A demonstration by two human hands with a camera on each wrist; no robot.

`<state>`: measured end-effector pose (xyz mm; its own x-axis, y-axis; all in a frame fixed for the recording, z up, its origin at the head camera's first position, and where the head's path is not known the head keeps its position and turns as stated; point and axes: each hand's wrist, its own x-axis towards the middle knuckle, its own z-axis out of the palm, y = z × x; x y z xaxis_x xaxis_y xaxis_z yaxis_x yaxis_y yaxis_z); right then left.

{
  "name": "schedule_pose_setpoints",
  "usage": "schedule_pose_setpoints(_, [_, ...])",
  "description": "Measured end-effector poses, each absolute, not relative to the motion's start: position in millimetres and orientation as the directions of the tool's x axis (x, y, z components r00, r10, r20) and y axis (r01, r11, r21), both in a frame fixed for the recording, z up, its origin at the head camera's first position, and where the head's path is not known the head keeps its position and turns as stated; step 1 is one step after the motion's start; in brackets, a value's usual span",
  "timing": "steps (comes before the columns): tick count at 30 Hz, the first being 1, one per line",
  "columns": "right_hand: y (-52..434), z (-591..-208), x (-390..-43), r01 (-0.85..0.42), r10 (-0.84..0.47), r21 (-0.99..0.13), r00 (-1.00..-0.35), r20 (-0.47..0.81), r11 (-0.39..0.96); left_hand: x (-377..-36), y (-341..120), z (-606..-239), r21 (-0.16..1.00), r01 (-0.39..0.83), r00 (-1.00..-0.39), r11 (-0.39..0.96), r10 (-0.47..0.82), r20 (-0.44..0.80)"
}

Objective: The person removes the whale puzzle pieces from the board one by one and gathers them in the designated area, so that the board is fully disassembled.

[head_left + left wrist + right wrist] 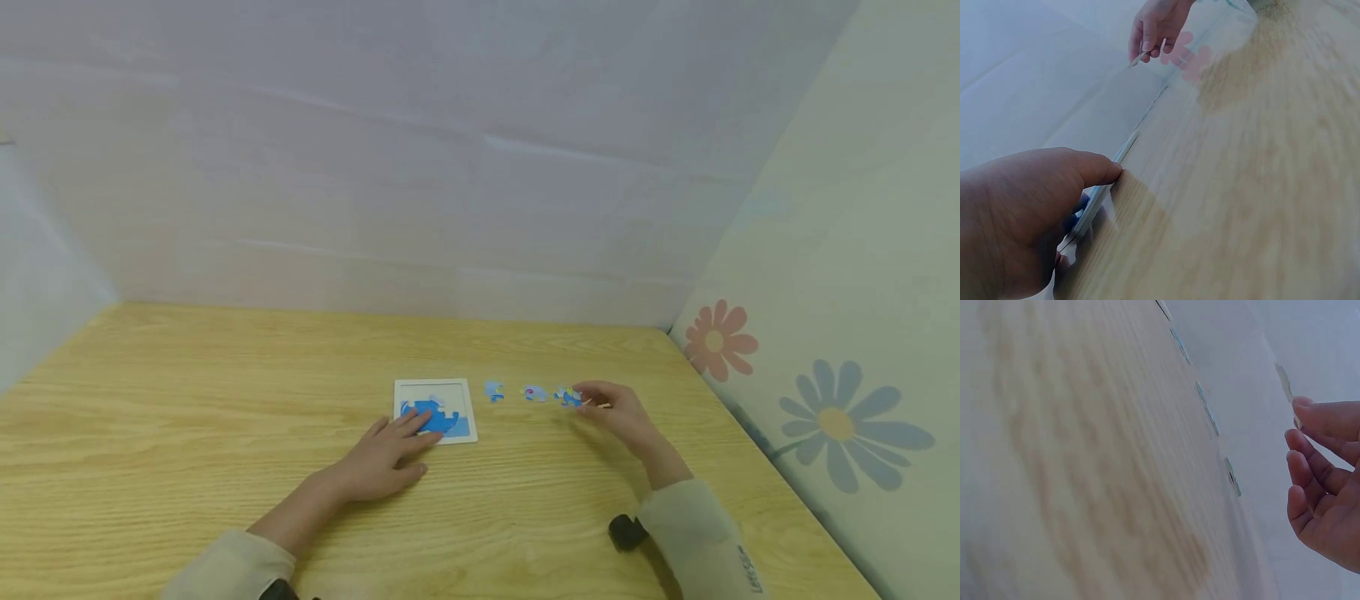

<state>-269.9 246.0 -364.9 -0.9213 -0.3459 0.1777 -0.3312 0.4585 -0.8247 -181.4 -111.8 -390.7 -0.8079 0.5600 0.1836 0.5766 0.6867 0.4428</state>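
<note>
Your wooden desk (225, 417) carries a white-framed puzzle tray (433, 385), partly filled with blue pieces (431, 417). Your left hand (378, 458) lies flat, straight fingers pressing the tray's near edge; keep that pressure so the frame cannot slide. Your right hand (622, 412) curls its grip round a thin puzzle piece (1147, 53), pinched between thumb and fingertips just above the desk, beside the rightmost of three loose pieces (534, 393) lined up right of the tray. Hold it lightly by the edges, keep it level, and match its tabs before lowering
</note>
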Motion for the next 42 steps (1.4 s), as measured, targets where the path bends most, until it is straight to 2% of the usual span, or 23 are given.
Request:
schedule_pose_setpoints(12, [269.1,-379.5,-265.6,-0.217,-0.319,-0.850,-0.946,0.062,0.479,-182.4,-110.0,-393.2,0.456,0.569,-0.809,0.684,0.564,0.163])
schedule_pose_setpoints(23, [271.1,-390.8,-273.2,-0.218,-0.324,-0.834,-0.945,0.051,0.507,-182.1,-112.4,-393.9,0.454,0.563,-0.816,0.691,0.550,0.175])
schedule_pose_setpoints(32, [271.1,-396.2,-274.8,-0.302,-0.370,-0.754,-0.925,0.084,0.584,-182.8,-113.3,-395.2,0.464,0.565,-0.814,0.682,0.553,0.178])
schedule_pose_setpoints(42, [268.4,-395.9,-274.3,-0.314,-0.389,-0.779,-0.916,0.098,0.543,-182.3,-112.5,-393.4,0.468,0.568,-0.812,0.677,0.555,0.183])
